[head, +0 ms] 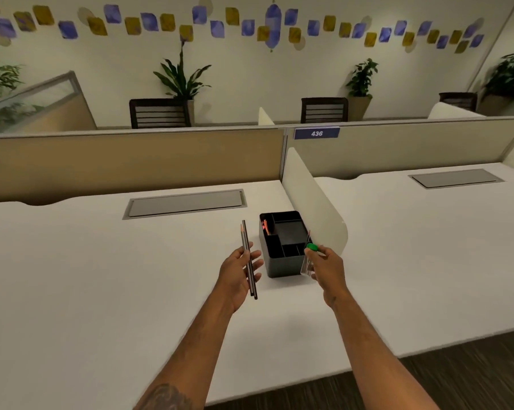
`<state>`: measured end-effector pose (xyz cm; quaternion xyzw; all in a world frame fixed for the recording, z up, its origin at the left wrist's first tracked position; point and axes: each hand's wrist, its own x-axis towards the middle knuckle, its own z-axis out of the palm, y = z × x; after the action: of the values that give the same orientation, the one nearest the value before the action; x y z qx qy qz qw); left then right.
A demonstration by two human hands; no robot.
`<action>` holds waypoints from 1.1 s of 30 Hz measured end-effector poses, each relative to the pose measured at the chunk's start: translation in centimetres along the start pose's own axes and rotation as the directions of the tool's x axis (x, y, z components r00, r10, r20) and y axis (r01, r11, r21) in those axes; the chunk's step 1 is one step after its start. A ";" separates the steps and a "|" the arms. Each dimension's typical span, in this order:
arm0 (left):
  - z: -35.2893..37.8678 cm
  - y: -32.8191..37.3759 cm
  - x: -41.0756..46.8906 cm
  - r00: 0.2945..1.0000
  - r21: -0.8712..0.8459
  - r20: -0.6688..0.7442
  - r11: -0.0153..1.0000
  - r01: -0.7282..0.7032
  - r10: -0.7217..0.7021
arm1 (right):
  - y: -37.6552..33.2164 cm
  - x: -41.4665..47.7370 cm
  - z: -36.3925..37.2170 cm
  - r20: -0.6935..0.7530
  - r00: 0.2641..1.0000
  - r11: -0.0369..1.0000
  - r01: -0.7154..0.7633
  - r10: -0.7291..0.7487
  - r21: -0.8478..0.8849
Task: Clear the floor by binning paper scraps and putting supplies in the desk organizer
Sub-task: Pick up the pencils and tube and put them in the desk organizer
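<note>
A black desk organizer [282, 266] with several compartments stands on the white desk [102, 276] beside a white divider. An orange item shows in its back left compartment. My left hand [239, 275] holds two dark pencils [247, 255], points up, just left of the organizer. My right hand [327, 267] is at the organizer's front right corner and grips a small clear container with a green cap [310, 255]. No paper scraps are in sight.
A curved white divider [315, 208] separates this desk from the neighbouring one on the right. Grey cable flaps [186, 202] sit at the back of each desk, before beige partition panels. Dark carpet [457, 380] shows at the bottom right. Chairs and plants stand beyond.
</note>
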<state>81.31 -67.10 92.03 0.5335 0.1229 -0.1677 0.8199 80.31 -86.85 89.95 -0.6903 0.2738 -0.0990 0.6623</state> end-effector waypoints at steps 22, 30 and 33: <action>1.6 0.6 7.8 0.997 0.002 -0.076 1.000 0.023 -0.023 | 2.0 9.6 4.8 0.230 0.934 0.597 0.352 -0.274 -0.721; 1.1 0.5 7.8 0.996 0.032 -0.094 0.999 0.003 0.000 | 2.4 10.3 5.2 0.288 0.939 0.489 0.344 -0.187 -0.802; 1.1 0.4 7.7 0.995 0.030 -0.098 1.000 0.003 0.000 | 2.0 10.7 5.4 0.279 0.947 0.487 0.322 -0.160 -0.812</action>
<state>88.57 -69.10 89.87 0.5531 0.1608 -0.1439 0.8047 91.39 -87.58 85.08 -0.9614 0.1314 0.0126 0.2414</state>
